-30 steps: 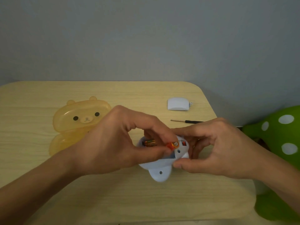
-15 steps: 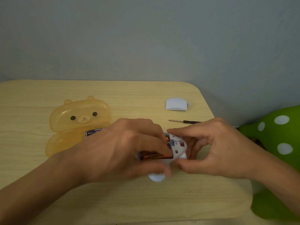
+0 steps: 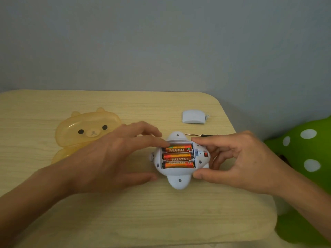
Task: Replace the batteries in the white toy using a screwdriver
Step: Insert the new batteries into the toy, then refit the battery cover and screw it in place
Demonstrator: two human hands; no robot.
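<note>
While three orange cylindrical batteries [image 3: 179,156] fill the white plastic toy [image 3: 179,159] at frame centre, right hand [image 3: 238,161] grasps it, left hand [image 3: 114,154] released; refitting white curved cover [image 3: 193,116] likely follows.

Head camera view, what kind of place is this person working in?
Probably a home, maybe a child's room or play corner. A small light wood table with rounded corners stands against a plain wall, a bear-face plastic case lies on it, and a green white-spotted soft toy sits beside it.
</note>
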